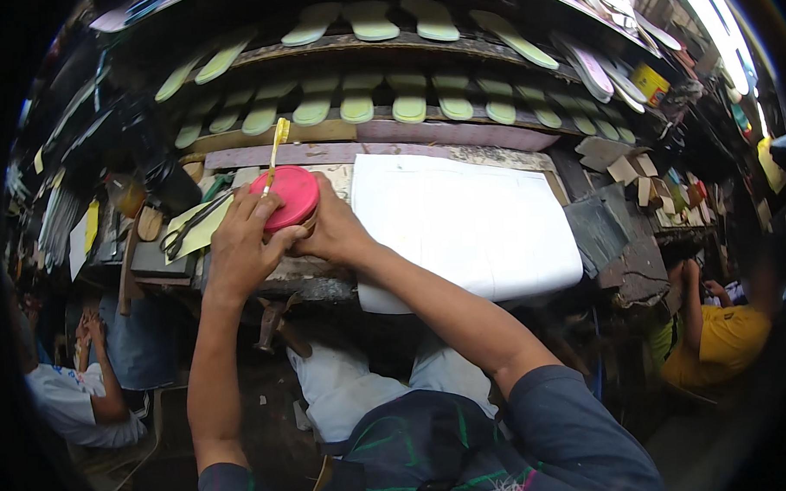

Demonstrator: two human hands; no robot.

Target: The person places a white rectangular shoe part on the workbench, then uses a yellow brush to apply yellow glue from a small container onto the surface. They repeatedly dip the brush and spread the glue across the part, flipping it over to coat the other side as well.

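A round container with a pinkish-red lid (289, 195) is between my hands at the left part of the workbench. My left hand (244, 238) is closed on its near left side, with fingertips over the lid's edge. From the other side my right hand (333, 228) wraps round the container, its fingers mostly hidden. A yellow toothbrush (278, 141) stands upright with bristles up. Its lower end meets the lid by my left fingertips; whether it is pinched or stuck in the lid I cannot tell. Dark-handled scissors (185, 237) lie on yellow sheet beside my left hand.
A large white sheet (462, 226) covers the bench to the right, overhanging its front edge. Dark flat pieces (598, 230) lie beyond it. Shelves hold several pale-yellow insoles (358, 99). A dark bottle (161, 163) stands at left. Other people (716, 338) sit on both sides.
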